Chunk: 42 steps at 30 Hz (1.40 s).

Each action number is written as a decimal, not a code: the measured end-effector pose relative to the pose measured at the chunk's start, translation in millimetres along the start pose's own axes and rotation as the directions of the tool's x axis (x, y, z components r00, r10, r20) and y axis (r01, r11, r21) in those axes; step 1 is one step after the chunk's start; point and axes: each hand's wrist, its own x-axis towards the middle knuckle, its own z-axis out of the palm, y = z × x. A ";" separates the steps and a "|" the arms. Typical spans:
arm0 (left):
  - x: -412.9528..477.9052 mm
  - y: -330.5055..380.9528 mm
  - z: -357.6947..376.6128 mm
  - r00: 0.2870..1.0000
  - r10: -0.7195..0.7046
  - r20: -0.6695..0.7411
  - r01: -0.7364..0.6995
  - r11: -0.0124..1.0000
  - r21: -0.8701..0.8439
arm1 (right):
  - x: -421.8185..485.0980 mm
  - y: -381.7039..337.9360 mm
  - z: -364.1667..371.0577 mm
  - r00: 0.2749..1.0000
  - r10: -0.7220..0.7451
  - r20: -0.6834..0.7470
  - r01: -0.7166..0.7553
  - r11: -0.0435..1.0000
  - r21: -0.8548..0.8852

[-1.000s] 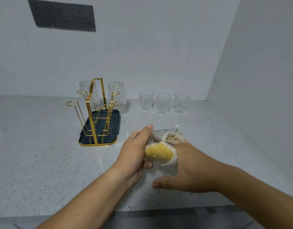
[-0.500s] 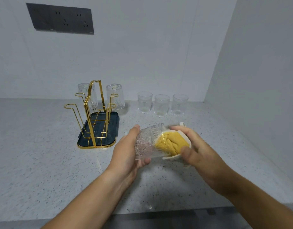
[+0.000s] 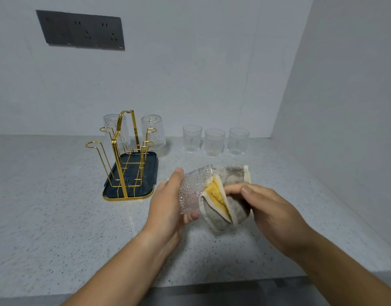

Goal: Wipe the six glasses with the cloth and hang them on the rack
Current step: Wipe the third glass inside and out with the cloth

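Note:
My left hand grips a patterned clear glass, held on its side above the counter. A grey and yellow cloth covers the glass's open end, and my right hand grips that cloth. The gold wire rack stands on a dark blue tray to the left. Two glasses hang upside down at its back, one on the left and one on the right. Three upright glasses stand in a row near the back wall.
The speckled counter ends in a front edge close to me. A white side wall closes off the right. A dark socket panel sits high on the back wall.
The cloth has come partly out of the glass and now wraps its rim, grey side showing. My right hand has shifted from inside the glass to gripping the cloth from outside.

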 end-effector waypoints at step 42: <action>-6.6 -0.9 6.9 0.994 0.111 0.006 -0.111 0.993 0.039 | 11.4 1.3 24.1 0.985 -0.089 -0.146 0.073 0.991 -0.111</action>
